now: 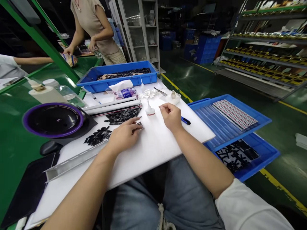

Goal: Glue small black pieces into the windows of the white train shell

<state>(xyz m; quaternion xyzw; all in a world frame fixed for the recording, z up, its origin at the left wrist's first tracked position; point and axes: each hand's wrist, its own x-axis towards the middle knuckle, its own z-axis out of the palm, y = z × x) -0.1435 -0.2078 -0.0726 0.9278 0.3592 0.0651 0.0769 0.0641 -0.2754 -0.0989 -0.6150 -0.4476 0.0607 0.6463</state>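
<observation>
Factory floor, dim and green, stretched behind a white counter [153, 150] set across the person's lap. Two hands worked near its middle. The left hand [123, 135] lay palm down, its fingertips pinching a small dark part [140, 125] flat against the counter. The right hand [169, 115] hovered just beside it, fingers curled narrowly around something too small to make out. Two heaps of black parts lay on the left: a larger heap [122, 115] just beyond the left hand, a smaller heap [98, 136] nearer the counter's left edge. One glue bottle [150, 109] stood between the hands and the far edge, close enough to crowd the right hand's reach. A blue pen [185, 120] lay right of that hand. One purple-rimmed bowl [53, 120] sat at far left. Three blue trays showed: one [117, 76] at the far edge, two [230, 118] stacked off the right side. Open counter remained in front of both hands, toward the near edge. Another person [96, 28] stood well apart at the back.
</observation>
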